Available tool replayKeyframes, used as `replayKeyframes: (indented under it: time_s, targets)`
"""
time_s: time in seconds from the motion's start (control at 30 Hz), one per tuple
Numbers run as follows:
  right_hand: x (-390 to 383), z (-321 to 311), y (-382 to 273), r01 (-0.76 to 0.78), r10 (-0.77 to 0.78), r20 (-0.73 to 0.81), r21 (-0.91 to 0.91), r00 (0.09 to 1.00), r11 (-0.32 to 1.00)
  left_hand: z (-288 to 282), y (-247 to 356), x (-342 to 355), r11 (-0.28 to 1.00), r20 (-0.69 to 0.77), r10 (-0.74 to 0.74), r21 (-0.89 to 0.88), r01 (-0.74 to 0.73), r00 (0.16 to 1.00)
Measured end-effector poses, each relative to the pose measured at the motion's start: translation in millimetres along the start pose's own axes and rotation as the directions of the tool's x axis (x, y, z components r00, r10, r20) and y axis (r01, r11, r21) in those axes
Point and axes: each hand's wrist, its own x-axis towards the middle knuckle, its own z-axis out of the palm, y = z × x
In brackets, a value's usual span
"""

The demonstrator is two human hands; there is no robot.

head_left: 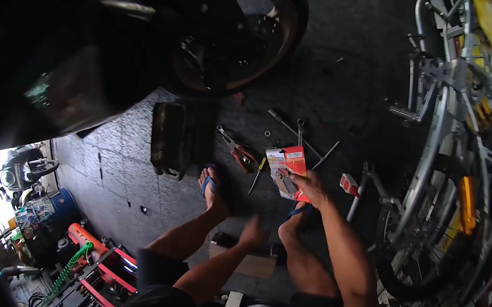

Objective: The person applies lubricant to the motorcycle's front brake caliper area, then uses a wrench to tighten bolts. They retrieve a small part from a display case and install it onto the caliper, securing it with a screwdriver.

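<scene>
My right hand grips the lower right side of a flat red and white package, thumb across its front. What lies inside the package I cannot make out. My left hand is apart from it, nearer to my body, and smeared by motion, so its fingers do not show clearly. On the dark floor beyond lie pliers with red-brown handles, a yellow-handled screwdriver, a wrench, a long metal bar tool and a small ring.
A motorcycle wheel stands at the far side, with a dark metal box-like object near it. Silver frames and a yellow part crowd the right. A white bottle with a red tip and a red tool rack flank my legs.
</scene>
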Motion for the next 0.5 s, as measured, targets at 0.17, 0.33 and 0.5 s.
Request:
replayKeyframes:
  time_s: [0.17,0.33,0.5]
  targets:
    - [72.3,-12.9,9.4,0.155,-0.151,0.037,-0.155,0.988,0.976,31.1,-33.7,-19.7,0.634,0.769,-0.2,0.574,-0.518,0.607]
    - [101.6,-6.8,5.3,0.318,-0.321,0.069,0.056,0.944,0.946,39.7,-50.2,24.5,0.764,0.855,-0.291,0.478,-0.433,0.429]
    - [95.8,-6.7,-18.3,0.338,-0.365,0.09,0.226,0.927,0.914,17.9,-12.3,121.3,0.903,0.918,-0.394,0.397,-0.166,0.052]
